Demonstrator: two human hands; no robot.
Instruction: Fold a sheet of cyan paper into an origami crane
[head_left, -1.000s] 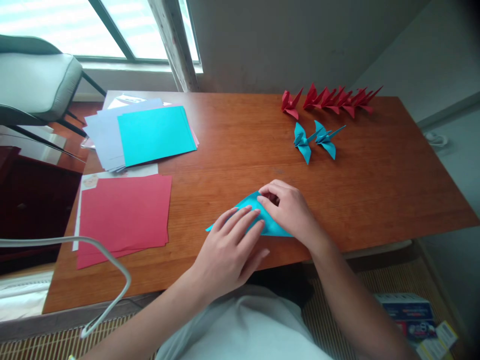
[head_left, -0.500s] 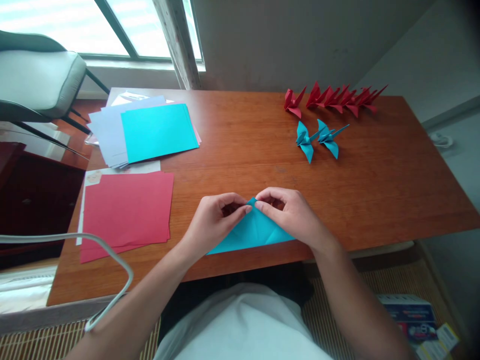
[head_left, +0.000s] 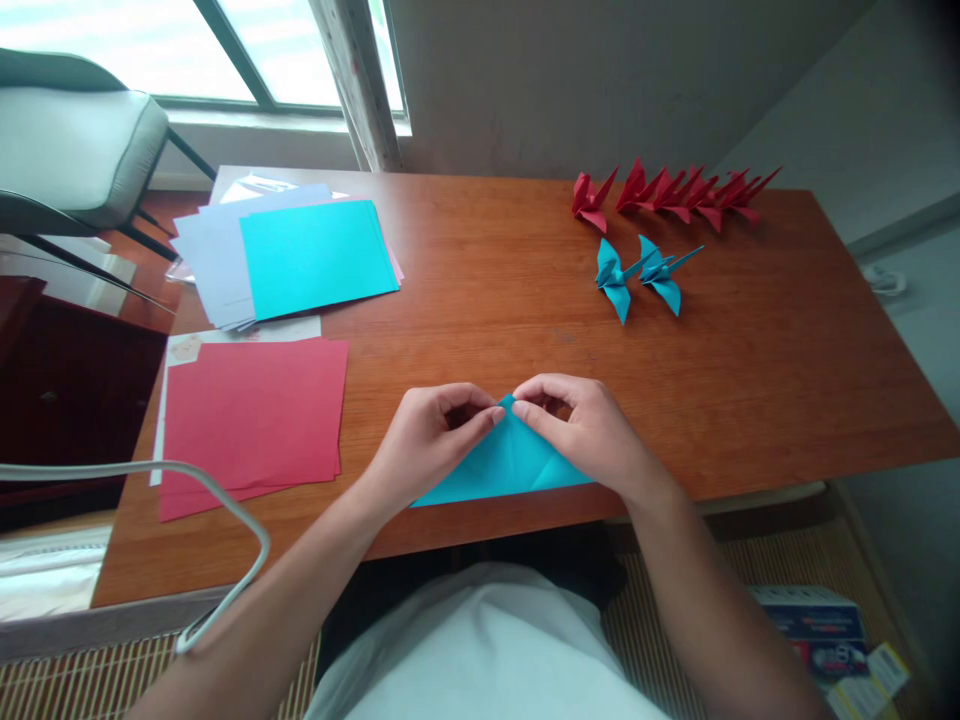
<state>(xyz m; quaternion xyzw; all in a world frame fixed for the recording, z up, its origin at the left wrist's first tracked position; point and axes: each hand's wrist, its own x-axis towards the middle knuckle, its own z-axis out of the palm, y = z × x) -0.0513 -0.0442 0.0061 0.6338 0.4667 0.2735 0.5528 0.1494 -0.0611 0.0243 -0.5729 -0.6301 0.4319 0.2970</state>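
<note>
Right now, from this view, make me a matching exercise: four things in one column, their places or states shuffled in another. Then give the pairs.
Column one:
1. Red sheets
2. Blue cranes
3. Folded sheet
4. Red cranes

Column two:
A. Held near the top corner by the left hand and right hand
B. Lying flat at the left side of the table
C. In a row near the table's far edge
D. Only two, nearer the person than the row

Pairs: 1-B, 2-D, 3-A, 4-C.
</note>
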